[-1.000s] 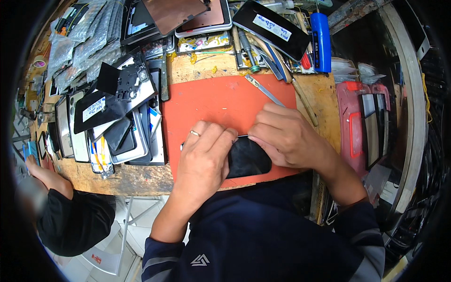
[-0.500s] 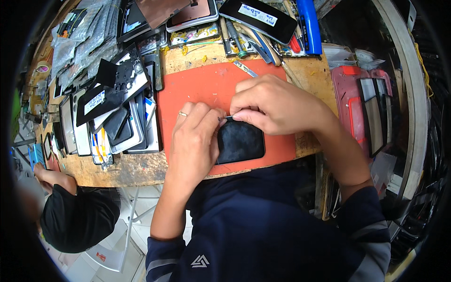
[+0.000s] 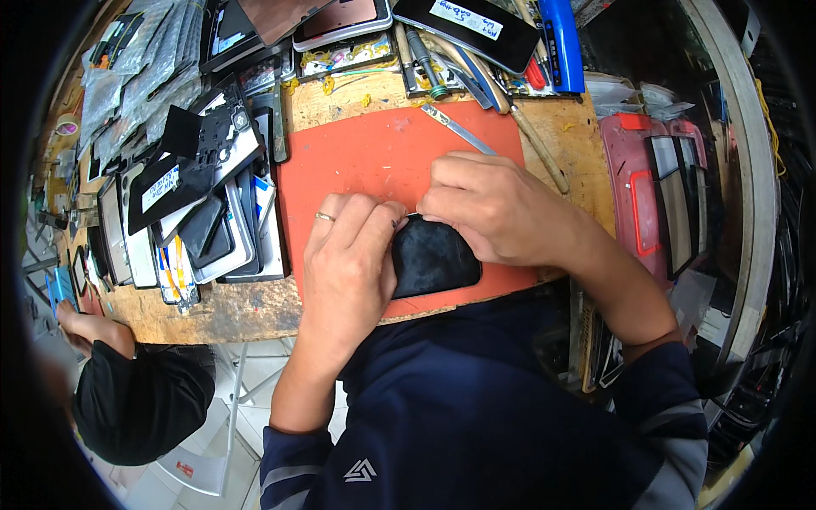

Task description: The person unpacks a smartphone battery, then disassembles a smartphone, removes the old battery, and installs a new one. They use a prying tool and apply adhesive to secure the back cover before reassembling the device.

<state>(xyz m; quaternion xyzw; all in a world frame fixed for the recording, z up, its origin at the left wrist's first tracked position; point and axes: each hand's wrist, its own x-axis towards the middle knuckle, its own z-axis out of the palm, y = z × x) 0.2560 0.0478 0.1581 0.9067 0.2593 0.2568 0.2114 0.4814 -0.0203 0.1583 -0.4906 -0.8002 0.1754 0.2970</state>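
Note:
A black phone (image 3: 438, 263) lies on the red mat (image 3: 382, 149) at the front edge of the bench. My left hand (image 3: 344, 263), a ring on one finger, is curled over the phone's left part and grips it. My right hand (image 3: 493, 208) is closed at the phone's top edge, its fingertips pinched near the left fingertips; what they pinch is too hidden to name. Above my right hand lies a flat metal blade (image 3: 455, 127), with a wooden-handled tool (image 3: 540, 149) to its right.
At left are piled phone parts (image 3: 200, 212) and bubble-wrap bags (image 3: 136, 76). At back are tools (image 3: 412, 59), a labelled phone (image 3: 459, 30) and a blue tool (image 3: 561, 47). At right stands a pink plastic case (image 3: 625, 204). A co-worker's arm and black sleeve (image 3: 136, 399) show at lower left.
The view has shifted, moving the scene upward in the picture. Since half a second ago my right hand has come slightly down and its fingers have curled more over the phone's top edge.

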